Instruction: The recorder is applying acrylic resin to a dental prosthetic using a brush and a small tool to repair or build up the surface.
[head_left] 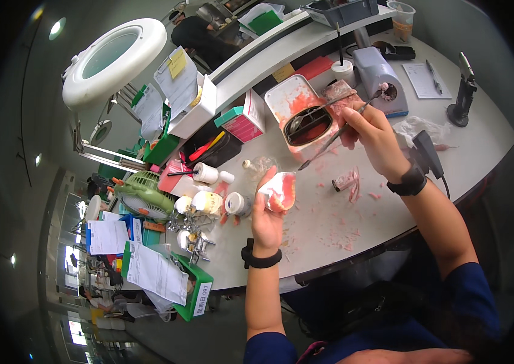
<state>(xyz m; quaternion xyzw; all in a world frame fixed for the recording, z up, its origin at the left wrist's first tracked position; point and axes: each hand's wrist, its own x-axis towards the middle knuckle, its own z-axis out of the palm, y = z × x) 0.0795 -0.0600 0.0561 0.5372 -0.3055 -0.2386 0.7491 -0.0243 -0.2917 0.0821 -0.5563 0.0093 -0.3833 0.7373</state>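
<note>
My left hand (pixel 267 223) is closed around a white plaster dental model (pixel 273 187) with pink wax (pixel 283 197) along its arch. In my right hand (pixel 373 136), thumb and fingers pinch a slim metal wax carving tool (pixel 329 143). Its lower tip points down toward the model but stays apart from it; the other end shows a pinkish-white tip near a grey-blue device. Just beyond the right hand stands a white, wax-smeared wax pot (pixel 296 94) with a dark opening. Another thin metal tool (pixel 323 109) appears to lie across that pot.
Pink wax shavings (pixel 348 233) and a small wax-covered cylinder (pixel 345 182) lie on the white table. White jars (pixel 237 204) and metal articulators (pixel 195 242) stand left, beside a green fan (pixel 144 197). The grey-blue device (pixel 381 79) sits behind the right hand; a magnifier lamp (pixel 114 60) overhangs the left.
</note>
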